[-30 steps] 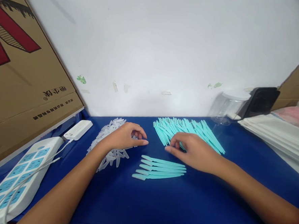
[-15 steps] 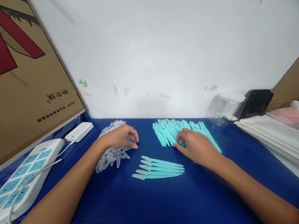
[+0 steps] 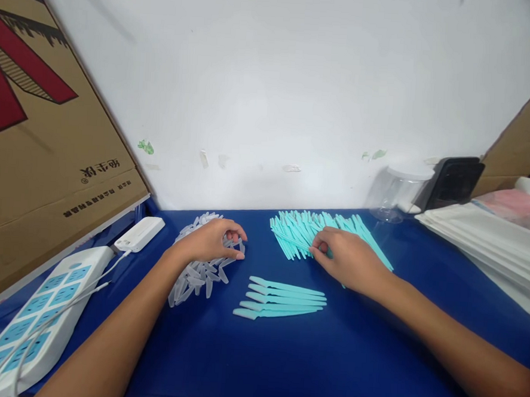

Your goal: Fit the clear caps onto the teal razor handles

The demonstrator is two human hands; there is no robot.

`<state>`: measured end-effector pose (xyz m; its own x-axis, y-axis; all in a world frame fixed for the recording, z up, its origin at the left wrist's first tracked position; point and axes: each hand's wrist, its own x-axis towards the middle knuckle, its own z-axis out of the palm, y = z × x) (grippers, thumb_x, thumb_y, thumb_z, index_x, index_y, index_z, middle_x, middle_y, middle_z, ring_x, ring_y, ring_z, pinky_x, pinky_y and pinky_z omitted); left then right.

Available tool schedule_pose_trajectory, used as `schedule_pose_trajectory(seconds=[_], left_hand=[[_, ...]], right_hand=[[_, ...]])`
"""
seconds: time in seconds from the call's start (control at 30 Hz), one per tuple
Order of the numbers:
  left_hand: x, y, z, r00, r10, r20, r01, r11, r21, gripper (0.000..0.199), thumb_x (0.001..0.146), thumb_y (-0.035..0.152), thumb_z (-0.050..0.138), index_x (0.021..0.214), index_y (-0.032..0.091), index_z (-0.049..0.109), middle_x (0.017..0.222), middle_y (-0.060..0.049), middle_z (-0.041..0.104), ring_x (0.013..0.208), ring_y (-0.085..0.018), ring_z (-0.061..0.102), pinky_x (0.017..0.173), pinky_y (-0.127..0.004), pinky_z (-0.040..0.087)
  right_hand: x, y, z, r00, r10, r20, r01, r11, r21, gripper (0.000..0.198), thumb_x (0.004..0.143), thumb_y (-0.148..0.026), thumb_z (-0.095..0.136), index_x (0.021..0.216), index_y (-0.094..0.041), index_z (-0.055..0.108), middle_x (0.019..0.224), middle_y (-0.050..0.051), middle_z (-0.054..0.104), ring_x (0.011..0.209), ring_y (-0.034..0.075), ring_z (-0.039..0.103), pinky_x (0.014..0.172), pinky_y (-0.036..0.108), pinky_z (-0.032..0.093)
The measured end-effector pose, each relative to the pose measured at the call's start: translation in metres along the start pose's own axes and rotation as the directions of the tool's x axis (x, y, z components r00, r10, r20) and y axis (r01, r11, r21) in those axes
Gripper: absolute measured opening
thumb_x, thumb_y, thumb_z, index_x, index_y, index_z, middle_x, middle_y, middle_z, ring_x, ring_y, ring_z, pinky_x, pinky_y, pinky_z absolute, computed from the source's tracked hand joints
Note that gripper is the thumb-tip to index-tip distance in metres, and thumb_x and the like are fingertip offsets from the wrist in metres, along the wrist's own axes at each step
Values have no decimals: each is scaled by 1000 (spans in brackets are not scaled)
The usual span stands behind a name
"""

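Note:
My left hand hovers over a pile of clear plastic caps, its fingers curled and the thumb apart from them. One cap shows near its fingertips, but it does not look gripped. At the right, my right hand pinches a turquoise eyebrow razor at the front of a heap of similar razors; its fingertips are partly hidden. Between and below the hands, several razors lie in a row on the blue table, blade ends to the left.
To the left are a white power strip with cables, a small white box and a large cardboard box. A clear jar, a black object and stacked white trays stand at the right. A white wall closes off the back.
My right hand's fingers have closed together, and a razor now sticks out leftward from them. My left hand has barely moved.

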<state>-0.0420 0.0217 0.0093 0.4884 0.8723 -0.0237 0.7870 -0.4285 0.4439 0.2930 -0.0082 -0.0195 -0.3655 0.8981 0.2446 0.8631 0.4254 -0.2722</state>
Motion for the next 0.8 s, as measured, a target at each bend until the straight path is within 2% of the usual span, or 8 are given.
schedule_pose_trajectory(seconds=[0.33,0.57,0.8], left_hand=[[2,-2,8,997,-1,-75,11,990,139,50,75,68,73,91,21,70,87,-5,66,78,-22,60,65,-31,40],[3,-2,9,997,52,-50,-44,990,136,36,85,57,70,87,21,70,89,-5,66,82,-22,60,69,-31,40],[4,-5,14,995,91,-47,-85,990,116,30,89,51,68,90,21,71,96,-7,67,91,-24,60,77,-33,43]], right_hand=[[2,8,6,998,19,-60,-20,1000,-18,17,99,-26,54,87,-20,65,91,5,68,76,20,61,64,32,39],[5,9,6,991,97,-95,-97,995,1,16,101,-29,54,90,-20,62,93,6,70,79,22,63,66,32,39],[6,7,4,985,160,-61,-157,986,52,17,102,-29,50,91,-21,60,94,6,70,82,23,63,68,33,39]])
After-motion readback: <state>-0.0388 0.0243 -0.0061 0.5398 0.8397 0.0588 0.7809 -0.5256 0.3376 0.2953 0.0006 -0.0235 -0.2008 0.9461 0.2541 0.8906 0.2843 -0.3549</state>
